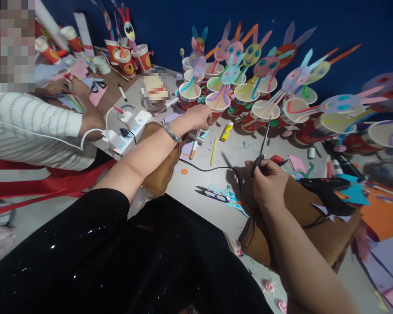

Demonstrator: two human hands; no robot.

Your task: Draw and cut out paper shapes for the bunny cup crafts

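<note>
My right hand (269, 181) is closed round the dark handle of a pair of scissors (264, 141), whose blades point up and away toward the cups. My left hand (200, 117), with a bangle on its wrist, is curled shut in front of a paper cup (218, 101); whatever its fingers pinch is hidden. Just below that hand lie a white-and-brown marker (194, 148) and a yellow strip (213, 151). A yellow glue stick (227, 131) rests between my hands. Closer to me are thread snips (212, 194) beside blue paper scraps (237, 205).
Several paper cups with rabbit-faced figures (231, 75) line the blue wall. A white power strip (132, 132) sits left of my forearm. Brown padded pieces (317, 218) lie under both arms. At the left, a co-worker's hands (80, 91) handle paper near black-handled scissors (98, 85).
</note>
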